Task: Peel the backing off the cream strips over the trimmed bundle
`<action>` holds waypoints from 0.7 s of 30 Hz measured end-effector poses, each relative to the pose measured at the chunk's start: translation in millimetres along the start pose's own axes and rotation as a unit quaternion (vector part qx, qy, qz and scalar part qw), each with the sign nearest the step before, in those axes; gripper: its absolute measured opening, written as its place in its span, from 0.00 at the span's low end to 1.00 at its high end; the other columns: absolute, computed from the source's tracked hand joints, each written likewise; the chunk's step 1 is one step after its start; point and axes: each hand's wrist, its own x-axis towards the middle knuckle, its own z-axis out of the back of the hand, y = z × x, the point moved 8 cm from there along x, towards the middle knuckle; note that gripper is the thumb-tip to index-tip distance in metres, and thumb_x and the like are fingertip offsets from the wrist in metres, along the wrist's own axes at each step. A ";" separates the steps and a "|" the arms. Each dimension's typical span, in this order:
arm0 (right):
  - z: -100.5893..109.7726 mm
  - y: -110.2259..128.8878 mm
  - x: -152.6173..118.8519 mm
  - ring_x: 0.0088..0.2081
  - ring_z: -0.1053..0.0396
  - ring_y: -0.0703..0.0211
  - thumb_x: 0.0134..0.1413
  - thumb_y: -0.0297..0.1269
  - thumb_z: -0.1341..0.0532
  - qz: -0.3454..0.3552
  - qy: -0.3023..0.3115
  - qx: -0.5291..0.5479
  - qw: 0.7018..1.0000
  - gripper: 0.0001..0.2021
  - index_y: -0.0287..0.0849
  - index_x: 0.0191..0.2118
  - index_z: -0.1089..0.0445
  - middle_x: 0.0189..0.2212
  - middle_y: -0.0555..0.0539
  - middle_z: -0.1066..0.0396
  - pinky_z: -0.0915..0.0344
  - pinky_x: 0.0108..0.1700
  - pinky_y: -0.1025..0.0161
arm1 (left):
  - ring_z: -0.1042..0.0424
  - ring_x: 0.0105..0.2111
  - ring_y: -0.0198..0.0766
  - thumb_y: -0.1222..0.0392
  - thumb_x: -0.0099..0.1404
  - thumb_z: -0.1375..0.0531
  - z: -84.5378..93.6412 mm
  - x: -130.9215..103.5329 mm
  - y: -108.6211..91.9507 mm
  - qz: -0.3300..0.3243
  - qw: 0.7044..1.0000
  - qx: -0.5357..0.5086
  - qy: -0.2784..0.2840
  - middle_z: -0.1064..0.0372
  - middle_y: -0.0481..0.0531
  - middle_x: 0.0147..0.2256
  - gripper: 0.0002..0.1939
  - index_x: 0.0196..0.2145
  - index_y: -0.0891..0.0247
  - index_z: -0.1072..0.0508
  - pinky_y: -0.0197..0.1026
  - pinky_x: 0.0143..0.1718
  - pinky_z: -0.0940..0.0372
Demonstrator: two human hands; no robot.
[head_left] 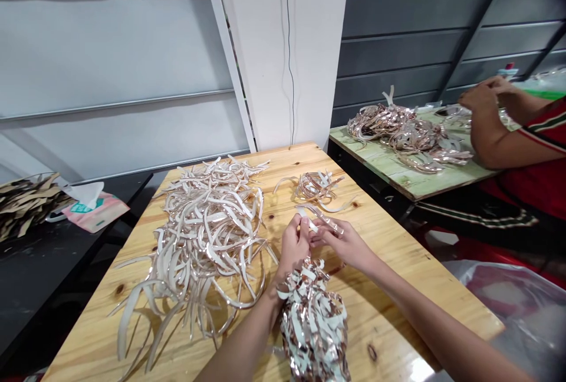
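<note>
My left hand [295, 244] and my right hand [342, 243] meet over the wooden table, fingers closed on thin, shiny rose-gold and white strips [326, 221]. A short white piece shows between the fingertips. Below the hands, a bunch of curled metallic strips [315, 326] lies between my forearms. To the left spreads a large tangled pile of pale strips [207, 223]. Just beyond my hands sits a smaller heap of rose-gold strips [316, 186]. Exactly how the fingers grip the strips is partly hidden.
The wooden table [389, 234] has a white pillar [283, 46] behind it. A tissue pack [95, 211] and brown strips [30, 202] lie on a dark table at left. At right, a person's hands [484, 94] work above a green table [375, 161] with strip piles. Clear plastic [517, 305] hangs nearby.
</note>
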 end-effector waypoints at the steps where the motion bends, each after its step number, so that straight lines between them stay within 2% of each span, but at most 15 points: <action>1: 0.4 0.2 -0.4 0.36 0.21 0.52 0.61 0.47 0.36 -0.001 -0.007 0.000 1.000 0.14 0.41 0.43 0.25 0.38 0.44 0.20 0.22 0.44 0.54 | 0.43 0.14 0.28 0.37 0.70 0.48 0.0 0.0 -0.4 -0.004 1.000 -0.008 0.000 0.42 0.40 0.19 0.22 0.32 0.59 0.39 0.31 0.16 0.45; 4: 2.1 5.6 -0.8 0.36 0.21 0.51 0.59 0.46 0.34 0.014 -0.024 -0.033 0.999 0.12 0.41 0.41 0.24 0.37 0.43 0.20 0.22 0.41 0.57 | 0.46 0.15 0.27 0.36 0.69 0.46 -3.2 -0.5 -2.3 -0.006 0.998 -0.054 0.015 0.43 0.39 0.20 0.22 0.33 0.59 0.38 0.30 0.16 0.46; 8: 3.2 12.1 0.3 0.37 0.22 0.52 0.61 0.44 0.35 0.048 -0.022 -0.046 0.998 0.11 0.41 0.40 0.24 0.37 0.43 0.20 0.23 0.43 0.57 | 0.46 0.15 0.26 0.36 0.67 0.43 -8.4 -1.1 -4.8 0.008 0.994 -0.102 0.027 0.42 0.40 0.20 0.23 0.34 0.60 0.36 0.30 0.16 0.46; 12: -1.7 8.6 1.4 0.42 0.22 0.51 0.64 0.44 0.38 0.045 0.019 -0.015 0.999 0.13 0.41 0.47 0.25 0.43 0.42 0.21 0.24 0.48 0.55 | 0.45 0.15 0.27 0.36 0.67 0.43 -6.0 0.7 -1.3 0.024 0.995 -0.096 0.006 0.39 0.41 0.22 0.22 0.35 0.60 0.36 0.30 0.15 0.48; 15: -3.2 7.2 0.9 0.46 0.22 0.50 0.65 0.43 0.39 0.045 0.027 -0.017 0.998 0.13 0.41 0.49 0.25 0.45 0.41 0.22 0.25 0.51 0.54 | 0.44 0.16 0.28 0.38 0.68 0.43 -2.3 2.2 -1.2 0.013 0.997 -0.080 -0.007 0.39 0.41 0.22 0.21 0.34 0.60 0.36 0.31 0.17 0.45; 21: -7.2 5.0 -1.4 0.41 0.22 0.53 0.67 0.40 0.41 0.045 0.024 -0.047 0.998 0.15 0.42 0.54 0.28 0.44 0.43 0.22 0.25 0.50 0.53 | 0.41 0.18 0.31 0.39 0.68 0.43 5.5 0.7 -6.6 0.000 0.997 -0.070 -0.039 0.40 0.42 0.21 0.20 0.32 0.59 0.35 0.33 0.19 0.42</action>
